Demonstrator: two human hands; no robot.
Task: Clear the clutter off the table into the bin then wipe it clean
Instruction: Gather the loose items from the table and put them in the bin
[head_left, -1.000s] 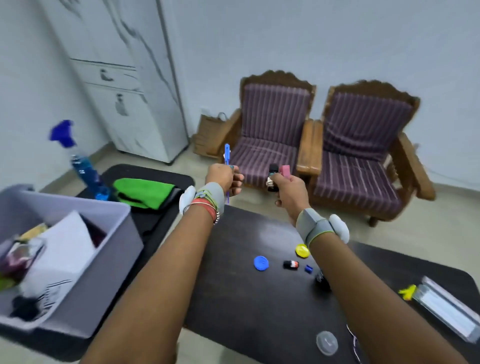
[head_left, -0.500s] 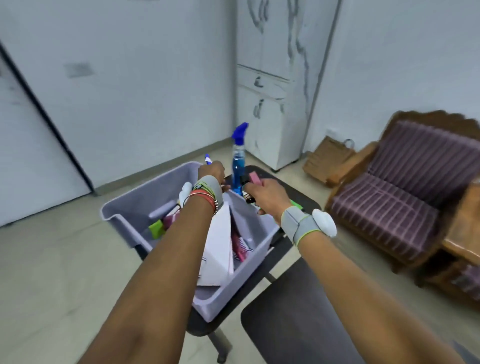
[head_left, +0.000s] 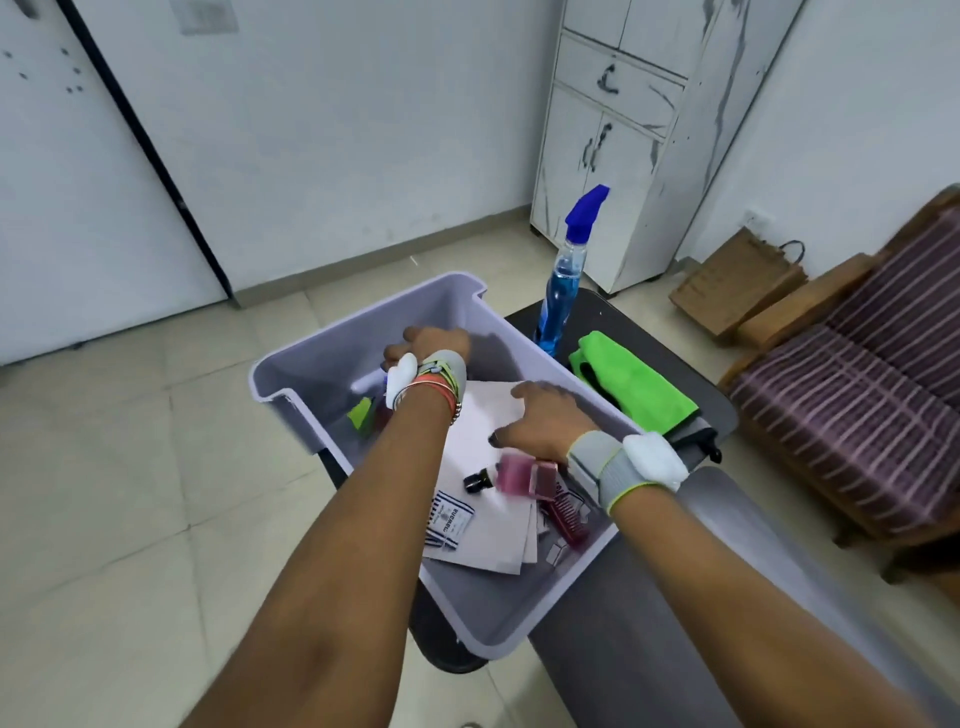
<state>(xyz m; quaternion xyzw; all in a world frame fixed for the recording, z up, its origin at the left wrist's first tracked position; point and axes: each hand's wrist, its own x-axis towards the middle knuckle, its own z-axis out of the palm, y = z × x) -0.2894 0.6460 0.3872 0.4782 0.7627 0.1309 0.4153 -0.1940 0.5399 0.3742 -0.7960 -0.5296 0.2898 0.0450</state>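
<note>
Lilac bin (head_left: 322, 364) with papers (head_left: 483, 431) and blurred pink bottle (head_left: 519, 475). Right hand (head_left: 540, 423) spread wide above; left hand (head_left: 434, 343) turned down, grip hidden. Dark table (head_left: 623, 322), tiled floor (head_left: 130, 493).

Bin (head_left: 332, 358) lilac – cloth (head_left: 631, 384) bright green – spray bottle (head_left: 563, 280) blue.

This looks like a living room in a home, though only one corner shows. There is a wooden armchair (head_left: 857, 415) with striped purple cushions, a tall white cupboard (head_left: 623, 130) against the wall, a pale tiled floor (head_left: 130, 467), a door (head_left: 78, 182) and a low dark table (head_left: 623, 675) beside the seat.
</note>
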